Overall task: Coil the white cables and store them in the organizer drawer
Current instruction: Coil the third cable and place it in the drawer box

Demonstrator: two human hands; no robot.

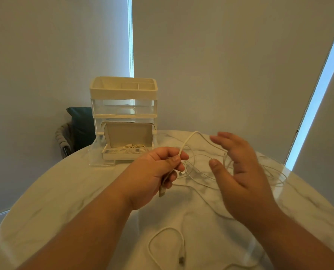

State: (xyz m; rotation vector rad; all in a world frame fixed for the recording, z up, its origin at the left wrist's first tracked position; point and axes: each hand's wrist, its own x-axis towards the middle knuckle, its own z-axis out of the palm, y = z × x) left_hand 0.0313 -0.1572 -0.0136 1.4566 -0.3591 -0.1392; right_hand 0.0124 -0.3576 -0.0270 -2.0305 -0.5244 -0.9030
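Observation:
My left hand (158,172) pinches a white cable (189,139) between thumb and fingers, its plug end hanging below the palm. The cable arcs up and across to my right hand (240,172), which is held open with fingers spread, the cable draped over them. More loose white cable (275,176) lies tangled on the table behind my hands. Another white cable (168,240) loops near the table's front. The cream organizer (123,90) stands at the back, its bottom clear drawer (101,162) pulled out, holding an open box (127,155) with coiled cables (131,149) in it.
The round white marble table (65,191) carries everything. A dark chair with a cushion (80,123) stands behind the table at the left. Blinds cover the windows behind.

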